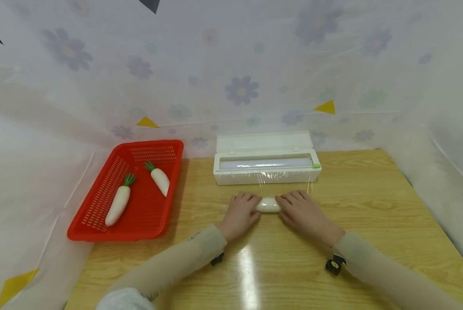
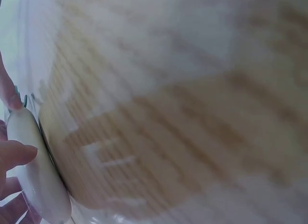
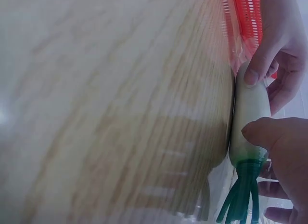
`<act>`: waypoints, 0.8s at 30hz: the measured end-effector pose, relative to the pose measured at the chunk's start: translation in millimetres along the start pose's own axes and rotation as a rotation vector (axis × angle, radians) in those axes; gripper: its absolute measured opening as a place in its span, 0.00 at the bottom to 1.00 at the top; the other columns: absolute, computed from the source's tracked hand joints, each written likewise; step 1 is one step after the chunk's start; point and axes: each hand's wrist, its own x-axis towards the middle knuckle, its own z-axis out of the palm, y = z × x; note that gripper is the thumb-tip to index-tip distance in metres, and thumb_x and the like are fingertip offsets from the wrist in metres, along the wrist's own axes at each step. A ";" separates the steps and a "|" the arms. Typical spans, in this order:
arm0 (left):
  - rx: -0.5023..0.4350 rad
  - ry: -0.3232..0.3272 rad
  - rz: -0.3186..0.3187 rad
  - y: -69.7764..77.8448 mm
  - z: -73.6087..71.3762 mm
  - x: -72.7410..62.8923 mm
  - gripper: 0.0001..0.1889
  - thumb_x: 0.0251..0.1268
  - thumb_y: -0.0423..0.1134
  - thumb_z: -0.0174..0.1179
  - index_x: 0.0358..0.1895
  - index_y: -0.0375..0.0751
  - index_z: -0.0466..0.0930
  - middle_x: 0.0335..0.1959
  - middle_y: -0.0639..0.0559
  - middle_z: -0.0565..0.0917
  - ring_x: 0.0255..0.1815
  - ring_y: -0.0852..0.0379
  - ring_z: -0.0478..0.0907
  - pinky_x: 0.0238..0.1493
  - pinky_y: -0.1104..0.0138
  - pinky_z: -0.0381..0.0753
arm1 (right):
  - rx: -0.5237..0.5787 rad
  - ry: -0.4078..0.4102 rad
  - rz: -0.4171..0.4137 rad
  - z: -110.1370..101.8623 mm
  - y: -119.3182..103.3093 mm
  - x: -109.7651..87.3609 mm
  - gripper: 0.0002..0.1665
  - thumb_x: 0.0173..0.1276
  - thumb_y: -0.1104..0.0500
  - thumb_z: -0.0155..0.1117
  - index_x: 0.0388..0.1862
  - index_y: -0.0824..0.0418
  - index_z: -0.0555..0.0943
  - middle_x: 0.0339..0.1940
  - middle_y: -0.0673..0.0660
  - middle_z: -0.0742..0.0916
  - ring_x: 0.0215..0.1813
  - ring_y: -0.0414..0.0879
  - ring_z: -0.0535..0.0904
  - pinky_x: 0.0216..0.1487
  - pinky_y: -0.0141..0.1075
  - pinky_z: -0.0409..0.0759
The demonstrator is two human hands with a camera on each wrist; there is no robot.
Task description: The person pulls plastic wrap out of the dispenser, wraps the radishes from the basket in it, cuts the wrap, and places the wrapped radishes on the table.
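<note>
A white radish [image 1: 268, 205] lies crosswise on the table, with shiny clear film around it. My left hand [image 1: 241, 214] grips its plain rounded end, thumb on the near side. Toward the leafy end, my right hand [image 1: 305, 214] holds it the same way. Green leaves [image 3: 245, 192] stick out past the right hand in the right wrist view; from the head they are hidden. Just beyond the hands sits a white cling film box [image 1: 266, 176], lid up, with a roll [image 1: 266, 163] inside. Film stretches from the box toward the radish.
To the left stands a red plastic basket [image 1: 165, 215] holding two more white radishes, one on the left [image 1: 118, 206] and one on the right [image 1: 161, 181]. The wooden table [image 1: 371, 206] meets flowered white sheeting [image 1: 241, 64] at the back and sides.
</note>
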 end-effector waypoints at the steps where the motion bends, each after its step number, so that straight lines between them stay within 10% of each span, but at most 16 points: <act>1: 0.004 -0.007 -0.006 -0.1 -0.8 1.0 0.27 0.72 0.45 0.67 0.70 0.43 0.76 0.65 0.48 0.81 0.67 0.47 0.74 0.69 0.46 0.70 | 0.004 -0.007 0.004 0.2 1.0 0.7 0.32 0.68 0.52 0.74 0.65 0.67 0.79 0.56 0.61 0.86 0.56 0.58 0.80 0.63 0.55 0.74; 24: -0.056 -0.042 -0.077 -20.1 -3.2 18.3 0.25 0.70 0.48 0.69 0.67 0.48 0.78 0.63 0.52 0.84 0.60 0.50 0.79 0.58 0.54 0.71 | 0.173 -0.047 0.126 5.2 21.8 12.8 0.24 0.71 0.50 0.72 0.56 0.64 0.80 0.49 0.59 0.87 0.55 0.58 0.78 0.62 0.57 0.71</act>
